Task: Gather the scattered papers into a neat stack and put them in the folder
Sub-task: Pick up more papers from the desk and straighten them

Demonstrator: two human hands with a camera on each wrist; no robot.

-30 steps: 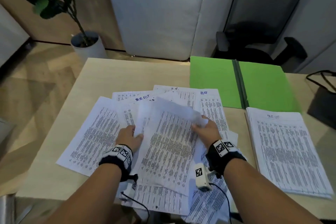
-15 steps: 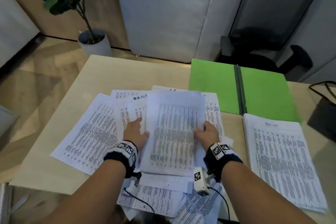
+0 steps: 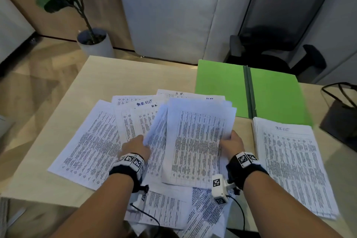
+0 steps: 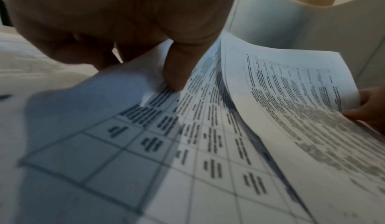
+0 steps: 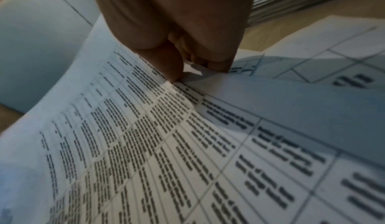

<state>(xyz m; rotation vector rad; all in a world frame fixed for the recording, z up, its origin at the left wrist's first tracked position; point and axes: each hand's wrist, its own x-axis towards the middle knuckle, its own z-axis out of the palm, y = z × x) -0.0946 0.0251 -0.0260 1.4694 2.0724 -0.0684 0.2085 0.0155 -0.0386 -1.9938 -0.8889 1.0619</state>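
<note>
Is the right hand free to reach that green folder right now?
Probably not yet: the right hand grips a sheaf of papers. The green folder lies open just beyond, nothing on it.

Light wood desk (image 3: 119, 83), black mesh office chair (image 3: 286, 17), potted plant (image 3: 92, 42), pale padded wall panels (image 3: 170, 11), wood floor (image 3: 29, 87)

Light wood table (image 3: 123, 75): scattered papers (image 3: 92, 141), open green folder (image 3: 274, 91), neat stack (image 3: 293, 164), apparently dark bag (image 3: 342, 118).
</note>
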